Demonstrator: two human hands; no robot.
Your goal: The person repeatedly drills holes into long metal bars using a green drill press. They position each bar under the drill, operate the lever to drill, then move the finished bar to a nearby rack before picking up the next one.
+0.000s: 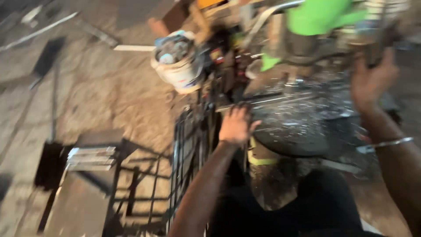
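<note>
**Hands on a cutting machine, left low, right high**

While the view is smeared by motion, the main layout can be read: a person stands at a metal-cutting machine (307,48) with a green part at its top, and a dark round plate (302,131) strewn with bright metal chips lies beneath it. The left hand (236,125) rests at the plate's left edge, fingers curled downward over something dark; whether that grip is closed on a piece or only pressing on it I cannot tell. A thin metal bar (263,101) lies just beyond the fingers, its long axis running left to right across the plate toward the machine's head, so the bar sits ahead of and slightly right of the left hand, which is the nearer of the two. The right hand (370,81) is raised, palm toward the machine, fingers spread wide and touching or nearly touching a blurred part at the upper right; it does not appear to clasp anything. A metal bangle (386,144) circles the right wrist. Left of the machine stands a white bucket (177,61) full of scrap, and on the floor (96,87) a dark stool (94,153) carries a few short pale bars
</note>
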